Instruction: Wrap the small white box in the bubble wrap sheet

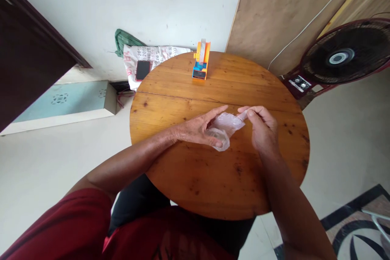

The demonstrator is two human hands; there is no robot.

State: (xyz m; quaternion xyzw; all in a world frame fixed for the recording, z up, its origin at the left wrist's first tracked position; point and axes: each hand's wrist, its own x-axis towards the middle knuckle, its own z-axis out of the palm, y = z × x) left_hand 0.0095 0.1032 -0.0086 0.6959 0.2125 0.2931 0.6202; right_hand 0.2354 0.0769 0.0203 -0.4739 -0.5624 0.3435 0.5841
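Plastic wrapping (228, 122), clear and crumpled, is held over the round wooden table (198, 183) between my left hand (199, 128) and my right hand (264, 128), its long axis slanting from a rounded end near me, away and rightward, to a corner right by my right fingertips. My left is the nearer, thumb across that rounded end and fingers spread loosely around the left side, while my right pinches a pale strip (243, 115) at the corner; well beyond both stands an orange-and-blue tape dispenser (201, 61).
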